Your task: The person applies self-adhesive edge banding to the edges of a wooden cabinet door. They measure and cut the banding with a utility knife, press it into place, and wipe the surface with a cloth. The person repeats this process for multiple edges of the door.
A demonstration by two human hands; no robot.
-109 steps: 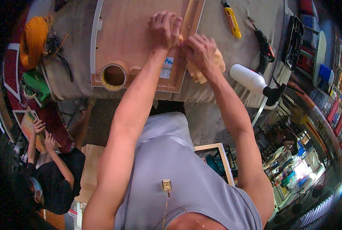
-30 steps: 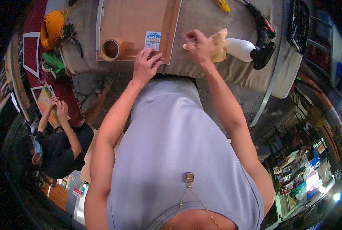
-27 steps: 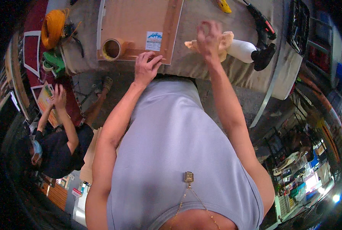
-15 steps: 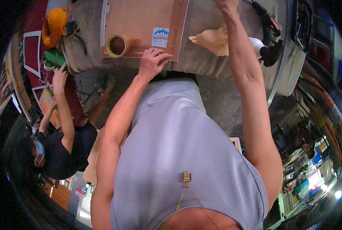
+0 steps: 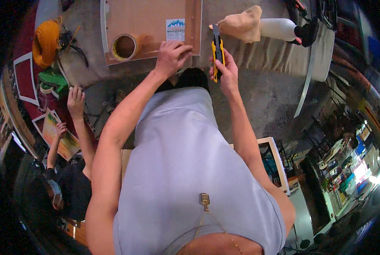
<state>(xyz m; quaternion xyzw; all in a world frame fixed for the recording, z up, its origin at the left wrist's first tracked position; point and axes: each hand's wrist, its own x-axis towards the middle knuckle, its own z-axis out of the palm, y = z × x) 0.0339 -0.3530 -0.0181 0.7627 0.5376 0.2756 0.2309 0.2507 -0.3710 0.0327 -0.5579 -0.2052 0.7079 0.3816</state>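
Note:
My right hand [image 5: 226,70] is wrapped round a yellow and black utility knife [image 5: 218,53], its metal blade tip pointing away from me. It is held just right of a flat brown panel [image 5: 151,21] with a pale border. My left hand [image 5: 171,57] lies over the panel's near edge, fingers bent together, covering the bottom of a white printed label [image 5: 175,30]. Whatever lies under its fingertips is hidden. A roll of tape [image 5: 125,46] stands on the panel's near left corner, left of my left hand.
A white bottle [image 5: 278,29] lies beside a tan cloth [image 5: 244,23] on the cloth-covered table [image 5: 271,59]. Left are a coil of orange cord [image 5: 46,42] and a green tool [image 5: 53,79]. A co-worker's hand [image 5: 76,102] is near a colourful picture [image 5: 62,138]. A metal strip [image 5: 305,87] lies at right.
My right arm has come back from the far side of the table, and its hand now shows the utility knife. My left hand stays at the panel's edge. The co-worker's hand has moved nearer.

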